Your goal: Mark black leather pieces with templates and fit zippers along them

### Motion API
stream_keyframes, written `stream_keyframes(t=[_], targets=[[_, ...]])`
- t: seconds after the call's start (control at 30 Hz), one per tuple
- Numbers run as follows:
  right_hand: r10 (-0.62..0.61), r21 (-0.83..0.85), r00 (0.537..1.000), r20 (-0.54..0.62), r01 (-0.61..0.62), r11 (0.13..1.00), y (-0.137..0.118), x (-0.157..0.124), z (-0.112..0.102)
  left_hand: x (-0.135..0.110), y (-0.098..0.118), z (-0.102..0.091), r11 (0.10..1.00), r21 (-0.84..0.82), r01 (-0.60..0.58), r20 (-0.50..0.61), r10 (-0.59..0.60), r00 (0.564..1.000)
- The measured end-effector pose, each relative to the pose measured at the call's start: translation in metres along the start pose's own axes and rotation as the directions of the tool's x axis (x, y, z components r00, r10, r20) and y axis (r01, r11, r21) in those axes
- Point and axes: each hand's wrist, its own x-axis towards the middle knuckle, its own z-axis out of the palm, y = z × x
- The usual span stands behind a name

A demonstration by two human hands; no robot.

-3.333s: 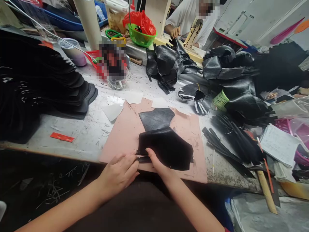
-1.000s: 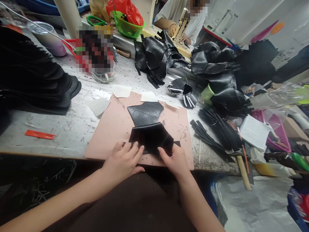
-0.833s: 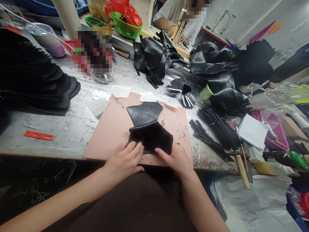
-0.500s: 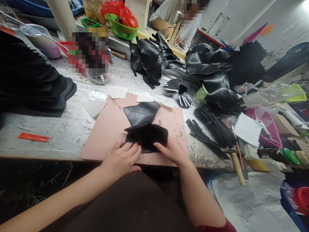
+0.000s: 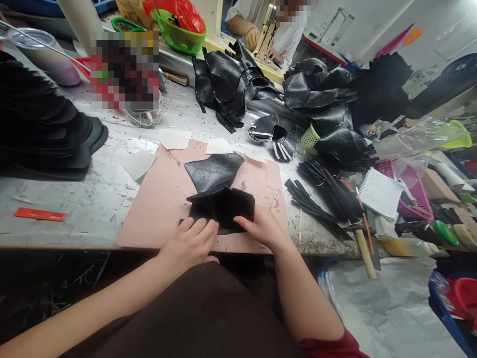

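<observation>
Left grip [image 5: 190, 238] lies with its bent fingers pressing down on the near edge of the folded black leather piece [image 5: 221, 206], the thumb tucked back at the desk's edge, so it clasps nothing. Right grip [image 5: 261, 226] sits just beside it and pinches the near right corner of the same piece, thumb on top and fingers closed around the fold. The leather lies directly ahead of both grips, its upper flap spreading away from me on a flat pink rectangular board [image 5: 156, 209] that rests on the scratched grey desk [image 5: 74, 209].

Just to the right of my right grip a thin white stick [image 5: 300, 223] lies on the desk, and beyond it a bundle of narrow black strips [image 5: 320, 194] and a wooden-handled tool [image 5: 365, 253]. Well to the left of my left grip lies a flat orange-red plastic strip [image 5: 39, 214]. Ahead of the board are a few white paper scraps [image 5: 137, 163], and further left a tall stack of black cut pieces [image 5: 44, 134]. Far ahead of both grips a heap of black leather [image 5: 231, 82] is piled, with a green plastic bowl holding a red bag [image 5: 179, 37] behind it, and another person's hand [image 5: 253, 37] beside that.
</observation>
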Motion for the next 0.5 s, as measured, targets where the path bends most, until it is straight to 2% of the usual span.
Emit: stream_keyframes(t=[0.17, 0.3, 0.37, 0.5], targets=[[0.026, -0.052, 0.999, 0.036, -0.024, 0.998, 0.002, 0.009, -0.002, 0.003, -0.003, 0.000, 0.998, -0.032, -0.054, 0.049, 0.055, 0.997], [0.037, -0.105, 0.998, 0.057, -0.031, 0.994, 0.002, 0.014, -0.003, 0.005, -0.002, -0.001, 0.996, -0.089, -0.018, 0.048, 0.022, 0.999], [0.040, -0.126, 0.998, 0.056, -0.033, 0.991, 0.001, 0.014, -0.004, 0.006, -0.002, -0.002, 0.998, -0.066, -0.013, 0.034, 0.015, 0.999], [0.038, -0.164, 0.998, 0.043, -0.031, 0.986, -0.001, 0.013, -0.004, 0.011, -0.002, -0.004, 0.995, 0.027, -0.093, 0.007, 0.093, 0.996]])
